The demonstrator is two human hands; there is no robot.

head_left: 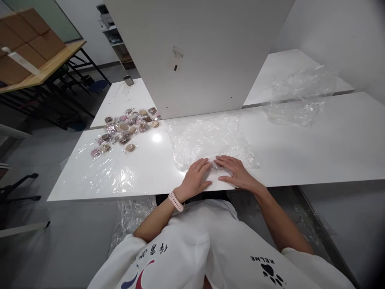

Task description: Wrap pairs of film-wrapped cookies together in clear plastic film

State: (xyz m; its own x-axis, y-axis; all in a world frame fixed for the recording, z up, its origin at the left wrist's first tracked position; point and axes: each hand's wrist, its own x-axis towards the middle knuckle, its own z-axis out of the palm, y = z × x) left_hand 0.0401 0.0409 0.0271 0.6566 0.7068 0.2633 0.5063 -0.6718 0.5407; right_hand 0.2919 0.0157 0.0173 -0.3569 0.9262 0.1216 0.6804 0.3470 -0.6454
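Note:
A crinkled sheet of clear plastic wrap [207, 136] lies spread on the white table in front of me. My left hand [196, 178] rests on its near edge, fingers stretched out and thumb apart, with a pale pink band on the wrist. Beside it, my right hand [234, 172] lies flat on the same edge, fingers extended to the left. Between the fingertips of both hands is a small brownish bundle [217, 165] in the plastic, mostly covered, so its kind cannot be made out. To the left are several small round items in clear wrappers [132, 126], brown, tan and pink.
A tall white panel [201, 60] stands behind the plastic. More crumpled clear plastic [300, 100] lies on the right of the white table [339, 148]. At the far left corner sits a small metal cup [128, 80]. Cardboard boxes [30, 36] stand on a wooden table beyond.

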